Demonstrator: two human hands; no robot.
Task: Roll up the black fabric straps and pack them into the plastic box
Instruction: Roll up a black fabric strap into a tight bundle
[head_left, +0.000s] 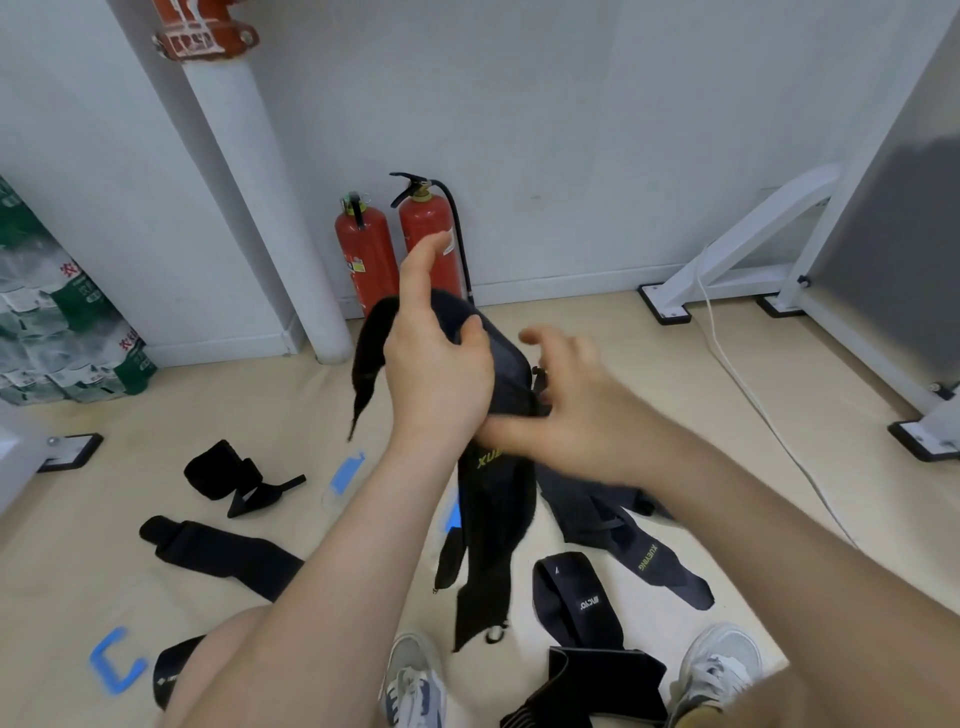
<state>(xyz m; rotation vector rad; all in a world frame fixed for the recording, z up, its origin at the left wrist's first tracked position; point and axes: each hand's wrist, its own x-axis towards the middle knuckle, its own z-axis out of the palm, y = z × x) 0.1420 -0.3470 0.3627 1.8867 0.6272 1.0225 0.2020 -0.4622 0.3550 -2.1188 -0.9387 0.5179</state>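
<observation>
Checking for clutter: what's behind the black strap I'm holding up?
Two red fire extinguishers stand against the white wall. The black fabric strap and left hand cover their lower parts.

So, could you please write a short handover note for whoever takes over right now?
Left hand: grips the raised black fabric strap with yellow lettering, tail hanging loose.
Right hand: blurred at that strap, grip unclear.
Other black fabric straps lie scattered on the beige floor.
Done: nothing visibly packed; the plastic box is out of view.
Left: roll this strap, then the rest, and pack them.
</observation>
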